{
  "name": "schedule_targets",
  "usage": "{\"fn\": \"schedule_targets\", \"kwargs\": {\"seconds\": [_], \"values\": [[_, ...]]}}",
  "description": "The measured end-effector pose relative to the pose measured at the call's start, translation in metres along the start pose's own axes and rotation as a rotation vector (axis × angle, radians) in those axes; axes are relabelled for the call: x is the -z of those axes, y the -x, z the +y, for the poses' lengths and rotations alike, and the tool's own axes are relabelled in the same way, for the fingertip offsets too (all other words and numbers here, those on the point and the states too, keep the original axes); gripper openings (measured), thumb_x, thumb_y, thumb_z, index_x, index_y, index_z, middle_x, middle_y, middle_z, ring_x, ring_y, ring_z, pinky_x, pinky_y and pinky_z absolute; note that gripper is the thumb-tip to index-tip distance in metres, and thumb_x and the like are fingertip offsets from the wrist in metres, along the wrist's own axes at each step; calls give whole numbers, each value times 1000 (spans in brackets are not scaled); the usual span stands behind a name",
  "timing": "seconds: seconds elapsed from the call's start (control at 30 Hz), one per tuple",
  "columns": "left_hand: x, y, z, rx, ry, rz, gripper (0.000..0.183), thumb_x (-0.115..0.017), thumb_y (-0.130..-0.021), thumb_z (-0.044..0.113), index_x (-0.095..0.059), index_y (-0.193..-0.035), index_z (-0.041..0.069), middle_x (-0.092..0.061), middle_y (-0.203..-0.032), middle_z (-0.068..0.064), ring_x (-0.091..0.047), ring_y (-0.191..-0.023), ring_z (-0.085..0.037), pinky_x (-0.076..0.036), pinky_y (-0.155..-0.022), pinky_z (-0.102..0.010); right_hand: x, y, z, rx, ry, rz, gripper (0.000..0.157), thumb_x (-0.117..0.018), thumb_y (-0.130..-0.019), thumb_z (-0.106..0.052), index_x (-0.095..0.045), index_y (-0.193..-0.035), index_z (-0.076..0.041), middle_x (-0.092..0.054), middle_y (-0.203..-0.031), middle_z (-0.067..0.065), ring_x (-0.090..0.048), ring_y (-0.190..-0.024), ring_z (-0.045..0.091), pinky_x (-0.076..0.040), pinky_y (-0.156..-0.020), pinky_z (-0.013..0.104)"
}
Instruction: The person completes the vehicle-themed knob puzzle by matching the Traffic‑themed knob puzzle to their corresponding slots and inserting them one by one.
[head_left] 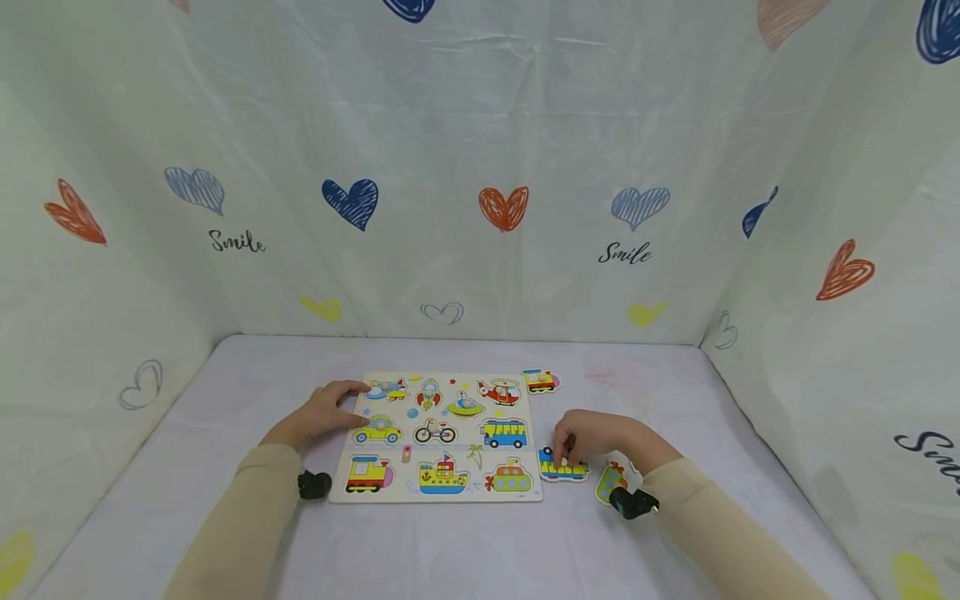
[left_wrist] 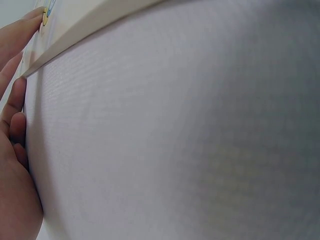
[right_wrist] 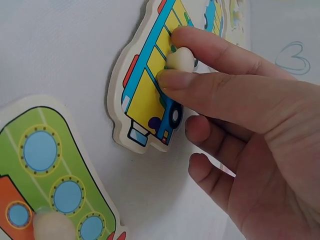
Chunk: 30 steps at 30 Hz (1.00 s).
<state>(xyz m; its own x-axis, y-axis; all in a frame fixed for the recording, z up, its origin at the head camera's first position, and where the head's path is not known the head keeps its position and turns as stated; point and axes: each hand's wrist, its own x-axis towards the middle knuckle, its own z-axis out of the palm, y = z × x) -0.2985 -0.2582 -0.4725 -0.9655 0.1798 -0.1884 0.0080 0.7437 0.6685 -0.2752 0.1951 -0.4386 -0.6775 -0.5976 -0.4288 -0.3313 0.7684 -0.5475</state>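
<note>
A puzzle board (head_left: pixel 465 450) with vehicle pictures lies flat on the table. My left hand (head_left: pixel 324 417) rests at its left edge, thumb beside the yellow car and forefinger by the plane; in the left wrist view some fingers (left_wrist: pixel 18 92) touch the board's side (left_wrist: pixel 95 27). Right of the board, my right hand (head_left: pixel 592 435) pinches the white knob (right_wrist: pixel 181 60) of a blue and yellow bus puzzle piece (right_wrist: pixel 150 80) between thumb and forefinger. Its wheels point away from me in the head view. The other right fingers curl loosely beneath.
A green submarine piece (head_left: pixel 609 482) with a knob lies by my right wrist. Past the board's far right corner is a train piece (head_left: pixel 540 381). A white curtain (head_left: pixel 450 125) with hearts closes off the table's back and sides.
</note>
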Motion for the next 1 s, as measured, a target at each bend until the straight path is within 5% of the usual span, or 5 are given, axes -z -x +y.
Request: {"fn": "schedule_targets", "kwargs": {"seconds": [1.0], "values": [[-1,0,1,-1,-13,1,69,-80,-80,28,-49,-137,5,-41,-140,-24,-27,-130,-46,-25,-107,-63,7,-3,-3,77,-56,74,16,-81,-77,-5,-74,-77,-19,-63,-72,-6,-53,-68,11,-44,-62,25]]}}
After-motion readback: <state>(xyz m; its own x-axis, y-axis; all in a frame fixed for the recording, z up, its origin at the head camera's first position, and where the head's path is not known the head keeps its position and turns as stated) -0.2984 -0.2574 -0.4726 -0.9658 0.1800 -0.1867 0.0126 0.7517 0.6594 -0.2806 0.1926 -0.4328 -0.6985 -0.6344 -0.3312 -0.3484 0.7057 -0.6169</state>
